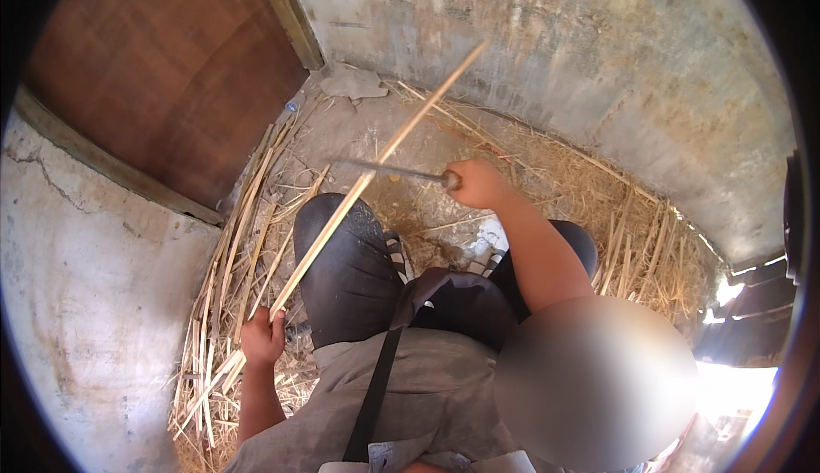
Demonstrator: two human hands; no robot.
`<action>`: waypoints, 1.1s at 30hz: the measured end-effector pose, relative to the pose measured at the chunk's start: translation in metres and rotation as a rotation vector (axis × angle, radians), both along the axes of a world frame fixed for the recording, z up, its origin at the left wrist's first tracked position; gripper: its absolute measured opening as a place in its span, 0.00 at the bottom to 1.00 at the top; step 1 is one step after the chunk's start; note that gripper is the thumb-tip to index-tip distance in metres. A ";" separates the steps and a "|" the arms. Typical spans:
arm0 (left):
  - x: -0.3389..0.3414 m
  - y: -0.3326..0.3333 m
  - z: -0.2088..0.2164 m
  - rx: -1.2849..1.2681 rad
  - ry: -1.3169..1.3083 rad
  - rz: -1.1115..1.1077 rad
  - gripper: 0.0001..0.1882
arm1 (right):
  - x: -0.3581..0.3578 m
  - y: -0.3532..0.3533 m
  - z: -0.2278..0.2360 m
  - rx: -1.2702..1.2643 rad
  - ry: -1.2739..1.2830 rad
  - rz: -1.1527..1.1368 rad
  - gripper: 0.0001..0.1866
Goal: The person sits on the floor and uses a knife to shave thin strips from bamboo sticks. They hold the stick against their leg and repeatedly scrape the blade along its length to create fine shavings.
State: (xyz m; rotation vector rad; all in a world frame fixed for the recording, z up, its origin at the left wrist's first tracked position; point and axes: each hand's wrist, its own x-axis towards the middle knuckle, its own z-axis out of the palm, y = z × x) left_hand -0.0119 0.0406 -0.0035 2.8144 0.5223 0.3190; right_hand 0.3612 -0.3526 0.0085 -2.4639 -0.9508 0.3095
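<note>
A long, pale split-bamboo strip [333, 221] slants from the lower left up across my left knee toward the far wall. Low on the left, my left hand [263, 338] is closed around it, thumb lying along the strip. My right hand [480, 184] grips the short handle of a knife [406, 172] above the gap between my knees. Its thin dark blade points left and crosses the strip near the middle. Whether the edge touches the strip, I cannot tell. The strip's far part stands out past the blade, held by nothing.
Loose strips [224, 281] lie in a long pile along the left wall. Straw and shavings [555, 161] cover the floor to the right, with more strips [636, 247]. A stained wall [547, 29] closes the far side, and a brown door [171, 80] stands at far left.
</note>
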 end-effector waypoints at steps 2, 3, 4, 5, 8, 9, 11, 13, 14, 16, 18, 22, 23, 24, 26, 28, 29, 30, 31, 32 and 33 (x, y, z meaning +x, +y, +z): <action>0.012 -0.002 0.000 0.045 -0.005 0.028 0.24 | 0.008 -0.009 0.000 0.055 0.032 -0.070 0.16; 0.015 -0.003 0.007 0.022 0.017 0.021 0.26 | 0.002 -0.009 0.002 0.072 0.016 -0.071 0.17; 0.015 -0.002 0.007 0.016 0.015 0.015 0.26 | -0.003 -0.010 0.001 0.088 0.010 -0.072 0.18; 0.016 -0.001 0.006 0.010 0.014 0.008 0.26 | -0.004 -0.009 0.000 0.112 -0.010 -0.067 0.18; 0.014 0.001 0.006 -0.018 0.035 0.009 0.27 | -0.010 -0.005 -0.002 0.157 -0.051 -0.075 0.17; 0.011 -0.002 0.007 -0.022 0.046 0.015 0.27 | -0.012 -0.005 -0.002 0.150 -0.060 -0.088 0.16; 0.013 -0.012 0.013 -0.042 0.048 0.012 0.27 | -0.012 0.001 0.010 0.102 -0.105 -0.059 0.14; 0.013 -0.023 0.022 -0.069 0.059 -0.016 0.27 | -0.018 0.009 0.019 0.022 -0.148 0.015 0.13; 0.015 -0.025 0.024 -0.082 0.075 -0.032 0.27 | -0.023 0.014 0.024 0.010 -0.152 0.057 0.12; 0.019 -0.026 0.028 -0.104 0.107 -0.064 0.28 | -0.033 0.022 0.030 -0.012 -0.158 0.141 0.11; 0.015 -0.015 0.022 -0.173 0.127 -0.076 0.28 | -0.024 0.019 0.027 -0.043 -0.080 0.094 0.12; 0.015 -0.003 0.017 -0.234 0.115 -0.072 0.29 | 0.012 -0.022 0.008 0.081 0.047 -0.215 0.18; 0.016 -0.001 0.017 -0.226 0.111 -0.081 0.29 | 0.016 -0.028 0.007 0.075 0.029 -0.242 0.20; 0.017 -0.001 0.018 -0.217 0.106 -0.091 0.29 | 0.020 -0.033 0.005 0.069 0.010 -0.270 0.21; 0.017 -0.005 0.023 -0.242 0.116 -0.076 0.29 | 0.018 -0.032 0.008 0.072 -0.027 -0.278 0.22; 0.017 -0.010 0.028 -0.248 0.125 -0.068 0.29 | 0.008 -0.023 0.009 0.091 -0.071 -0.246 0.20; 0.018 -0.012 0.030 -0.241 0.129 -0.068 0.29 | 0.003 -0.018 0.011 0.060 -0.080 -0.192 0.19; 0.018 -0.014 0.033 -0.231 0.134 -0.067 0.29 | -0.003 -0.013 0.013 0.031 -0.087 -0.139 0.18; 0.017 -0.014 0.034 -0.200 0.147 -0.077 0.30 | -0.008 -0.007 0.017 0.002 -0.094 -0.085 0.17; 0.015 -0.014 0.034 -0.170 0.153 -0.081 0.30 | -0.015 0.002 0.021 -0.037 -0.100 -0.027 0.16; 0.014 -0.014 0.034 -0.141 0.160 -0.083 0.30 | -0.022 0.012 0.026 -0.076 -0.106 0.032 0.15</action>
